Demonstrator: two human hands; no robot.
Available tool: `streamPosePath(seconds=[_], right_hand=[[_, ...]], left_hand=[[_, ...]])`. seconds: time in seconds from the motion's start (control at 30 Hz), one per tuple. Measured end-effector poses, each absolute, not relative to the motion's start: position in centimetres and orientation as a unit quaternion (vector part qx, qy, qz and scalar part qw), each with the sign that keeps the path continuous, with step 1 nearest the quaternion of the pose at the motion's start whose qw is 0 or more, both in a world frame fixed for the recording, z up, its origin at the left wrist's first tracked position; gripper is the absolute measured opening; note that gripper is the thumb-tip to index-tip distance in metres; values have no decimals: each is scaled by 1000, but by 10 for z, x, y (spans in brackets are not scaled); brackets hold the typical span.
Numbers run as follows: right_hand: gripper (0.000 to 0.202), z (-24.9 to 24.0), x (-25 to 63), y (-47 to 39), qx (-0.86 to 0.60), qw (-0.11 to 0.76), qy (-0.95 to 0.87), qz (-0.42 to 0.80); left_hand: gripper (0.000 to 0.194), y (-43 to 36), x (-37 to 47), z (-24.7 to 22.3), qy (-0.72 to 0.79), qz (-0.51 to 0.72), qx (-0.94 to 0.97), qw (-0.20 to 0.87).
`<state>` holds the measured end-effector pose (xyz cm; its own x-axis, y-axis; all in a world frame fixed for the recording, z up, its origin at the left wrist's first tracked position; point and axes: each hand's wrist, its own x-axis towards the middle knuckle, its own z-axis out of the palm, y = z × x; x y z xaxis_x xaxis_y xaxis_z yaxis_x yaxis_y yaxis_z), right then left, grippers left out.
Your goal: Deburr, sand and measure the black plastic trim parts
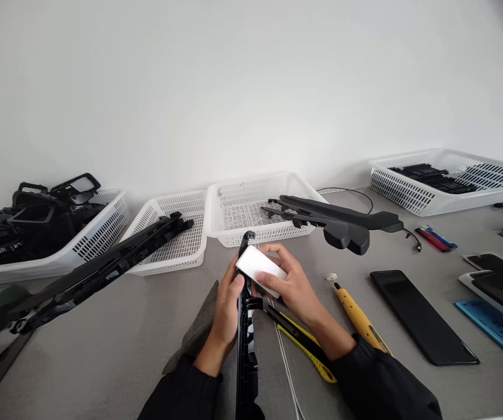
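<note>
Near the front edge of the grey tabletop, at its middle, my two hands meet over a long black plastic trim strip that runs from my lap away toward the wall. My left hand wraps around the strip's left side, fingers curled closed on it. My right hand presses a small white block against the upper part of the strip, thumb and fingers gripping the block from the right. Under my right wrist lies a yellow utility knife, and just to its right a yellow-handled tool with a white tip, both flat on the table. A thin white cord trails toward the front edge beside the strip.

Farther right a dark phone lies face up, then a blue mat and more dark screens at the right edge, with a red and blue item behind them. Along the back edge stand white plastic baskets: one at the left heaped with black frames, a second with a long black part leaning out of it, a third bearing black arm-like mouldings across its rim, and one at the far right holding flat black pieces.
</note>
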<state>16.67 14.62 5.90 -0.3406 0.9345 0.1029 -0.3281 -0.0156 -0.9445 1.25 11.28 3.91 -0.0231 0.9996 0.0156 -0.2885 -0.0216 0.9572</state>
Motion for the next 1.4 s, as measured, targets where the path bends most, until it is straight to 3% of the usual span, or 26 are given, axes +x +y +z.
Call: streamPosePath(seconds=[0.2, 0.37, 0.73, 0.93, 1.4], right_hand=[[34, 49, 176, 154, -310, 488, -509, 638], [34, 52, 177, 154, -290, 453, -522, 662], [34, 60, 171, 148, -313, 484, -519, 631], [34, 62, 176, 150, -299, 442, -546, 646], [36, 61, 178, 152, -350, 462, -541, 610]], left_hand=[[82, 112, 17, 39, 420, 578, 400, 574], [93, 113, 16, 33, 415, 575, 357, 608], [66, 119, 12, 32, 412, 575, 320, 630], [65, 119, 10, 31, 433, 575, 312, 621], [63, 121, 11, 32, 415, 569, 346, 620]])
